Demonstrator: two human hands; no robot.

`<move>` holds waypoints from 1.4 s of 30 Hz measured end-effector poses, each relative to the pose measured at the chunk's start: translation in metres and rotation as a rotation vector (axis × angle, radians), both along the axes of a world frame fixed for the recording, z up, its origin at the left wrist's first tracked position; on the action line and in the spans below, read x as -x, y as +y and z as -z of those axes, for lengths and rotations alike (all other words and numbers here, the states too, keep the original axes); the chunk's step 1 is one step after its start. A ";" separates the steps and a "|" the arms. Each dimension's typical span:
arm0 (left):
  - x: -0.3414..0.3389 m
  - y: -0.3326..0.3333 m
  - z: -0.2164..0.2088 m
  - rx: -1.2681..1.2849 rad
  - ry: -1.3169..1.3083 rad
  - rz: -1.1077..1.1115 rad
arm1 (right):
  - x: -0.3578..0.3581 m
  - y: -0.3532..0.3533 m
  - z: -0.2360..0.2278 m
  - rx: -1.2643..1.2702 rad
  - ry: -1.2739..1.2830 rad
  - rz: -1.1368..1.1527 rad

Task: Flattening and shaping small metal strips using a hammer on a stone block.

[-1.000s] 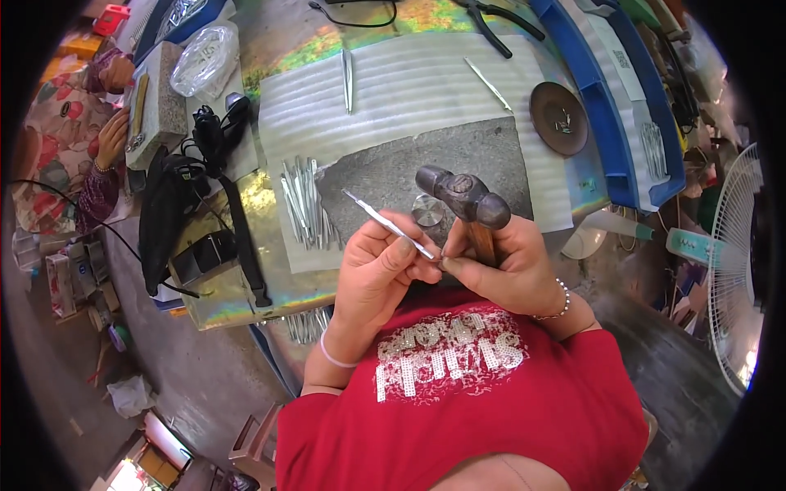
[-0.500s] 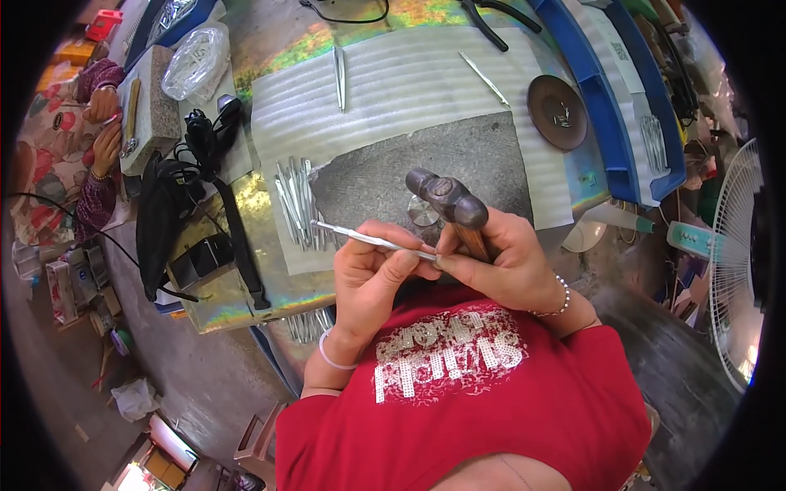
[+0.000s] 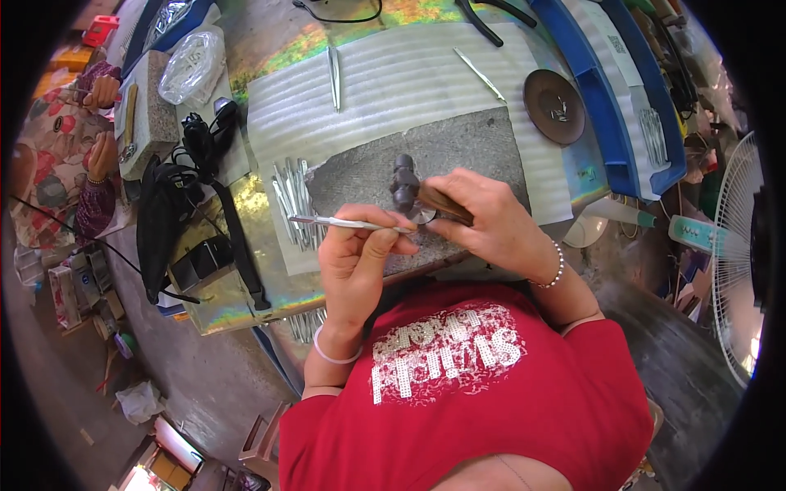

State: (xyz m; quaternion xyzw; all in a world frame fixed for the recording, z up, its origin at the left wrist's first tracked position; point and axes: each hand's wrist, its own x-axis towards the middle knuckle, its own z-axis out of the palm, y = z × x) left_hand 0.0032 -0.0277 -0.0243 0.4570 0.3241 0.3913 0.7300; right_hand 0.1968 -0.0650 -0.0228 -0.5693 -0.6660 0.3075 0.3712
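In my left hand I pinch a slim silver piece that looks like a pair of tweezers; one end points left, the other reaches the small round metal disc on the grey stone slab. My right hand is closed round the wooden handle of a ball-peen hammer. The hammer head hangs over the slab close to the disc and partly hides it. Left of the slab lies a pile of similar silver tweezers. Another pair of tweezers rests on the white foam sheet.
A brown round dish with small metal bits stands right of the slab, beside a blue tray. Black-handled pliers lie at the back. On the left are a black bag with cables and a co-worker's hands. A fan stands right.
Both hands have moved forward from near my chest to the slab. The hammer head has turned and shifted left; the tweezers' right end has come to the disc.
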 end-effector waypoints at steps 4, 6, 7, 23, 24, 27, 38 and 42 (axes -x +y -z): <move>-0.007 0.003 0.004 -0.102 0.114 0.007 | -0.003 -0.008 -0.016 0.304 0.267 0.131; -0.010 0.003 0.007 -0.194 0.212 -0.003 | -0.006 -0.017 0.002 0.296 0.358 0.155; -0.012 0.003 0.008 -0.192 0.211 0.001 | -0.008 -0.021 0.008 0.236 0.423 0.160; -0.012 0.005 0.006 -0.347 0.344 0.065 | -0.013 -0.030 0.001 0.271 0.641 0.173; -0.012 0.005 0.006 -0.341 0.344 0.062 | -0.014 -0.030 -0.001 0.273 0.642 0.175; -0.012 0.006 0.006 -0.342 0.358 0.065 | -0.015 -0.030 -0.008 0.356 0.670 0.208; -0.019 -0.001 -0.004 -1.015 0.717 0.006 | -0.009 -0.023 -0.035 0.018 0.363 -0.007; -0.015 0.005 -0.002 -1.005 0.763 0.218 | 0.002 -0.004 -0.055 -0.216 0.329 -0.141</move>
